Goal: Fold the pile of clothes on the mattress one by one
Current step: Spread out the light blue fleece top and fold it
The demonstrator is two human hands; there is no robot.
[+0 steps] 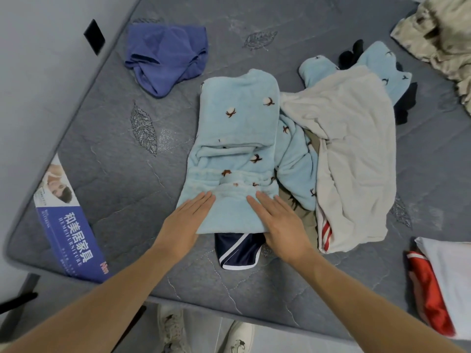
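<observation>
Both hands lie flat, fingers straight and together, on the near end of a folded light-blue fleece garment printed with small brown motifs. The left hand presses the garment's near-left corner; the right hand presses its near-right edge. The two hands are apart, with a strip of blue fleece between them, and neither grips anything.

The garment runs lengthwise away from the hands on a grey quilted mattress. Directly beneath the garment's near edge, between the wrists, a navy satin piece with white trim pokes out toward the person.

Just beside the right hand, on its outer side, lies the unfolded pile: a cream garment draped over more light-blue fleece and a tan item, with a red-and-white striped edge at its near corner. Dark cloth shows at the pile's far side.

Well beyond the left hand, a crumpled violet-blue garment lies alone. Outward of the left forearm, a printed blue label sits on the mattress corner. Far outward of the right hand are a camouflage-patterned cloth and, nearer the person, a red item under a white one. Pale shoes are visible below the mattress edge.
</observation>
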